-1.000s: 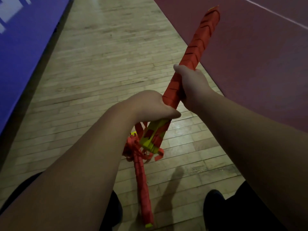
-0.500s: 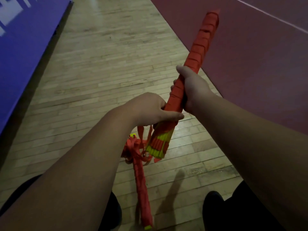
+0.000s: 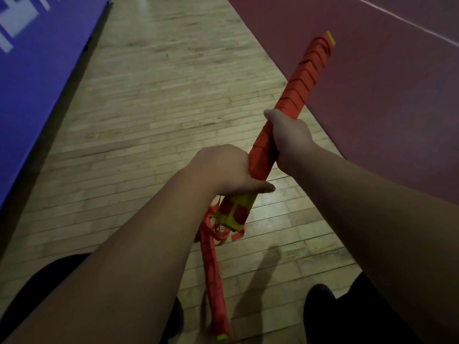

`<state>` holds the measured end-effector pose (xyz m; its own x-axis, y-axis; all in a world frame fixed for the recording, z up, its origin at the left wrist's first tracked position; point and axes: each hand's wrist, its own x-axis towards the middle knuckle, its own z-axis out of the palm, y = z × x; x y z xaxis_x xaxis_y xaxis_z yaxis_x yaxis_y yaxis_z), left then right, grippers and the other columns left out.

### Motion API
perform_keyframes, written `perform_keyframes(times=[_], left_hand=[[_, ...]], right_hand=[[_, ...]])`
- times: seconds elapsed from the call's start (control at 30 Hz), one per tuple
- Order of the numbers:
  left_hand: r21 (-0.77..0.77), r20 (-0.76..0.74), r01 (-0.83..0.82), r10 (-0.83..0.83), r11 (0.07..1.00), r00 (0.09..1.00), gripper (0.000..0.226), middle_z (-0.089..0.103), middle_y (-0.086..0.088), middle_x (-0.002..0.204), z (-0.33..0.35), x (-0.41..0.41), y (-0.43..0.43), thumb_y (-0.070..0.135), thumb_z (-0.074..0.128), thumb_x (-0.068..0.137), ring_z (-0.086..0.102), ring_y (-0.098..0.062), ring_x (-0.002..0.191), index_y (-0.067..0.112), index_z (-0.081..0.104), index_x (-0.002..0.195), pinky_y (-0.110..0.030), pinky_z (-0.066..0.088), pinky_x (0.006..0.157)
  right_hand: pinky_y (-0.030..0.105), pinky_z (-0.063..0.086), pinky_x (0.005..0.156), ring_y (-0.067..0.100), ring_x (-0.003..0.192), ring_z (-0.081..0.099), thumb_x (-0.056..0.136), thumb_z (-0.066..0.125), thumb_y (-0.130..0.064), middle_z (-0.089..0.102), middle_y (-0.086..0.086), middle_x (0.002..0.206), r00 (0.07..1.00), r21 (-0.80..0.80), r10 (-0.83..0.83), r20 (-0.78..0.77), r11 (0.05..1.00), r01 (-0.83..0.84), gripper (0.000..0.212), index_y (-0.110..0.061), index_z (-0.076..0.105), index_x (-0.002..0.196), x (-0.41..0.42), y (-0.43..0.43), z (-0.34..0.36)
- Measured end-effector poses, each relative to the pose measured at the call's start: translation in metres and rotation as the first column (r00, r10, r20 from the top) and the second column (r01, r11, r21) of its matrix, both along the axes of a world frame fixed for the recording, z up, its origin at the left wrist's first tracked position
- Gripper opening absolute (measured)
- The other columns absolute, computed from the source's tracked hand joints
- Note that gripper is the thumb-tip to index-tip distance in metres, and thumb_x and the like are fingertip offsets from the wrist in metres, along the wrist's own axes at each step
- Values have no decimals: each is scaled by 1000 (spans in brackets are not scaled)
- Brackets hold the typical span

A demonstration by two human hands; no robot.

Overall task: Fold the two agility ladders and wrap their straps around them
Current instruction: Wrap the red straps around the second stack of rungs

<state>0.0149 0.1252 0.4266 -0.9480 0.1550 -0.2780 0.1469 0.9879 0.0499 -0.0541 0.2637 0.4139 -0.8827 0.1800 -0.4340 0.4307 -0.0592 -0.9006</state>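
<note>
At centre frame, left hand [image 3: 223, 167] and right hand [image 3: 288, 135] both grip the held ladder [image 3: 296, 95], which slants above the floor.

Left fingers curl round its lower part, just above the yellow-edged end, with the thumb laid across. The right hand clasps it just higher, fingers wrapped behind. Its top reaches the upper right, over the maroon court [image 3: 385, 108]. Loose strap ends [image 3: 221, 234] dangle beneath. The second ladder [image 3: 214, 276], wrapped, stretches down lower centre over the wooden floor [image 3: 161, 95]. That floor runs up the middle between the blue mat [image 3: 37, 70] edge at left and the court edge at right.
</note>
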Motion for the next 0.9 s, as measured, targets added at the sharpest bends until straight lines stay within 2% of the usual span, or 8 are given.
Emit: perform_keyframes(times=[0.1,0.23,0.33,0.4,0.47,0.6,0.73,0.9], left_hand=[[347,145,-140,94,927,985,61,72,3,80,6,-2,-7,84,73,82,70,-16,77,23,68,82,-32,47,66],[694,311,-276,69,665,948,41,78,8,87,20,0,-19,65,84,86,75,-9,80,27,78,97,-29,58,76],[843,355,-308,-27,441,934,34,77,10,82,27,8,-17,51,83,86,71,-5,75,21,76,100,-19,57,69],[868,360,-307,-68,391,931,36,76,11,79,27,11,-14,53,84,88,71,-4,72,20,74,101,-19,56,68],[849,358,-300,-57,435,932,42,76,11,78,27,11,-11,61,81,87,70,-5,71,21,74,100,-24,56,71],[696,329,-216,-37,685,944,74,78,-4,84,25,3,-13,92,67,80,69,-18,73,22,79,100,-37,55,74],[507,296,-156,-1,848,955,69,75,5,72,23,-4,-21,89,60,83,64,-12,63,24,78,95,-33,54,67],[309,218,-52,-17,949,976,58,78,4,80,17,-6,-14,79,60,96,70,-10,70,23,77,92,-31,51,66]], right_hand=[[48,67,84,28,93,80,94,78,-33,74,11,105,999,-211,28,-29,977,-33,32,-12,64,114,0,1,6],[42,65,77,25,83,77,100,71,-29,73,12,96,988,-567,72,-135,812,-137,30,-6,63,117,5,5,24],[42,63,82,25,84,77,101,67,-41,78,12,108,972,-757,125,-201,609,-235,37,-10,62,121,10,8,36],[41,62,81,22,84,76,99,66,-50,78,7,110,959,-805,181,-217,523,-280,47,-12,64,127,11,8,40],[35,59,71,17,74,71,98,67,-52,73,2,93,960,-802,206,-191,530,-274,44,-13,65,117,10,8,42],[27,52,56,12,55,56,96,74,-43,58,-1,73,981,-719,191,-44,676,-164,33,-15,57,95,9,6,34],[31,56,59,14,55,58,93,82,-39,60,0,71,990,-549,126,59,833,-73,38,-14,59,109,6,4,20],[42,67,75,18,71,69,88,87,-53,68,3,88,998,-243,65,1,968,-63,50,-15,64,113,1,4,8]])
